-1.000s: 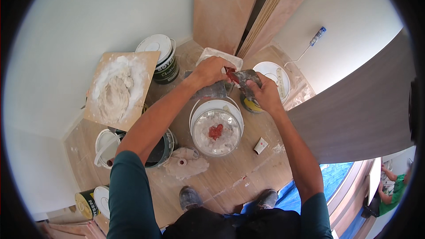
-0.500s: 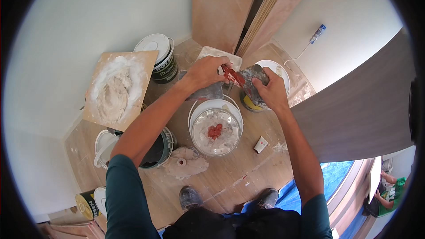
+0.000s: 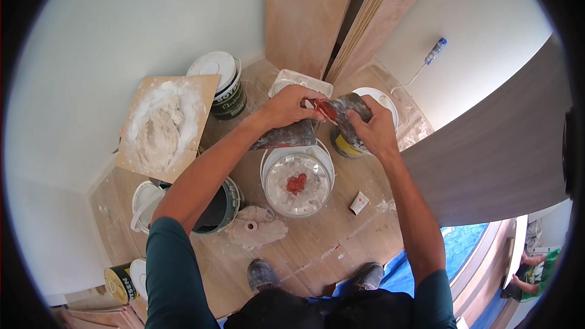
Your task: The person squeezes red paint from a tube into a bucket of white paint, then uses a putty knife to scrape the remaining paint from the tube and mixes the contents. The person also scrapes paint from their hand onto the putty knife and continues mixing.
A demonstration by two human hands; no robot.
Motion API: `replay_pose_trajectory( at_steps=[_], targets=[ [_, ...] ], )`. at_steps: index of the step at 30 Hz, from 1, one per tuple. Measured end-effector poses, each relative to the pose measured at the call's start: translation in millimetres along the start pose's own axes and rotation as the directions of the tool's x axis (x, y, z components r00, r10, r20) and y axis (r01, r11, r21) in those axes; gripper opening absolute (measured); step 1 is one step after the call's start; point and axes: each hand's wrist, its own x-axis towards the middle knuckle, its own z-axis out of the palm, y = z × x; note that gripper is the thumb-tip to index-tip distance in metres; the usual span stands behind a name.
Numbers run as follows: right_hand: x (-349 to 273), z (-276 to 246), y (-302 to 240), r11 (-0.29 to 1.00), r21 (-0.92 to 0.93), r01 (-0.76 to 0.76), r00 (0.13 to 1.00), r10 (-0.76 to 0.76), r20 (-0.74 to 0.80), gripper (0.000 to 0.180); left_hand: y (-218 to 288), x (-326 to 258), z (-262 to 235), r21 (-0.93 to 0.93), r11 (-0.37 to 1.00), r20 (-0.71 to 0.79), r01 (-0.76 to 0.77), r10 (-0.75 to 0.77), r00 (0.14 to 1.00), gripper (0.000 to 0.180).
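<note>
My left hand (image 3: 291,107) is closed on a flat trowel, whose long grey blade (image 3: 284,136) juts out below the fingers; its handle is mostly hidden. In my right hand (image 3: 373,123) is a dark grey scraper blade (image 3: 354,106) smeared with putty, pinched between thumb and fingers. Red paste (image 3: 325,109) lies where the two tools meet, by my left fingertips. Just below them, a clear round bowl (image 3: 268,190) rests on a white bucket (image 3: 324,152). It holds white powdery filler (image 3: 281,175) with a red blob of paste (image 3: 296,183) in the middle.
To the left, a board (image 3: 206,100) carries a mound of off-white putty. Lidded buckets (image 3: 226,94), a dark open bucket (image 3: 230,207) and a crumpled bag (image 3: 259,231) stand around. A small box (image 3: 359,202) lies right. Panels (image 3: 304,18) lean behind; a co-worker (image 3: 536,274) is far right.
My left hand and its trowel have shifted slightly down and right, with the blade now flatter over the bowl's far side. My right hand is nearly unmoved.
</note>
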Motion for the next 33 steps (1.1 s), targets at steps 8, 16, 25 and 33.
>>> replay_pose_trajectory(
  at_steps=[8,16,25,33],
  targets=[
    [-5.7,-6.2,1.6,0.977,0.211,0.044,0.999,-0.039,-0.029,0.027,9.0,-4.8,-0.3,-0.206,0.978,0.075,0.019,-0.003,0.997,0.053],
    [-7.9,-15.4,4.2,0.898,0.436,-0.057,0.997,0.027,0.074,0.026,23.5,-14.2,2.6,-0.406,0.914,0.060,-0.015,0.043,0.997,0.051],
    [-16.2,-19.9,-8.3,0.774,0.623,-0.111,0.992,0.054,0.110,0.028,45.8,-27.0,9.2,-0.580,0.811,0.051,0.081,-0.063,0.997,0.031],
    [-22.3,-23.0,-16.6,0.814,0.581,-0.019,1.000,0.025,-0.004,0.027,57.6,-26.9,16.3,-0.549,0.835,0.006,0.043,-0.048,0.999,0.026]
  ],
)
